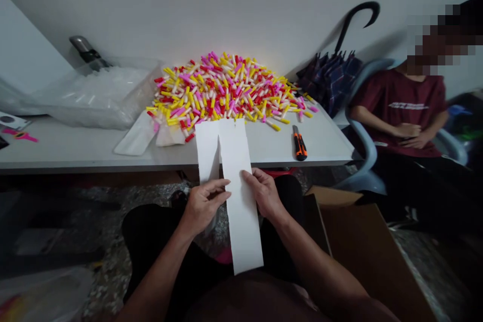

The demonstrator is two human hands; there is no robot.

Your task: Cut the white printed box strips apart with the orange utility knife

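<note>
A long white card strip [243, 216] slants from the table edge down over my lap. My right hand [266, 193] grips its right side, thumb on top and fingers partly hidden behind. At its left edge, the thumb and index fingertip of my left hand [204, 206] rest on the strip, slightly apart; the other fingers are mostly hidden. A second white card piece [207, 153] lies along the left side, with a dark narrow gap between the two. Whether they join at the top, I cannot tell. Beyond them is a heap of small coloured plastic tubes [226, 85].
An orange and black box cutter [300, 143] lies on the white table [264, 148]. Clear bags [101, 93] stand left, a folded umbrella [332, 75] right. Another person [403, 110] sits in a chair at right, hands together. An open cardboard box [362, 251] is beside my right leg.
</note>
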